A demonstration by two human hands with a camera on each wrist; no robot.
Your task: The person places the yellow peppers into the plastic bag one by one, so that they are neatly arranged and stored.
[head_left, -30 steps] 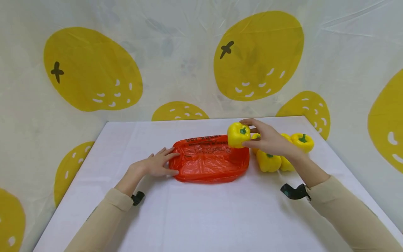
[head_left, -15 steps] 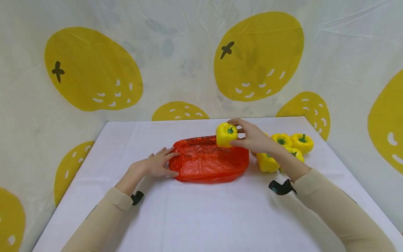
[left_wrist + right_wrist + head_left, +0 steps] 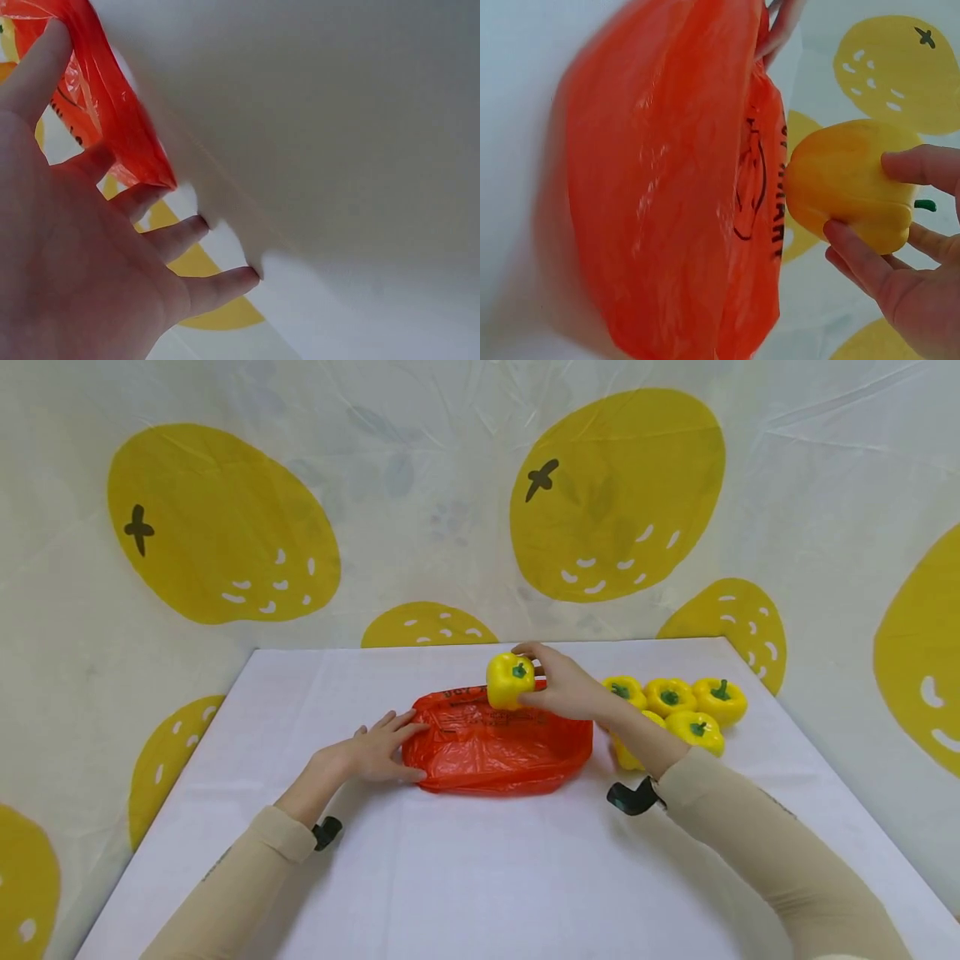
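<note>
My right hand holds a yellow bell pepper with a green stem between thumb and fingers, above the back part of a red plastic bag. The bag lies on the white table with its mouth spread upward and dark print on its inner back side. At the bag's left end rests my left hand, fingers spread and touching the rim. In the left wrist view the thumb of this hand lies over the bag's edge. The right wrist view shows the pepper beside the bag's printed side.
Several more yellow bell peppers stand grouped to the right of the bag, one partly hidden by my right forearm. A white cloth covers the table. Behind it hangs a pale curtain printed with large yellow fruit.
My right hand has carried the yellow bell pepper leftward, from the bag's right end to above its middle. The left hand and the bag have stayed in place.
</note>
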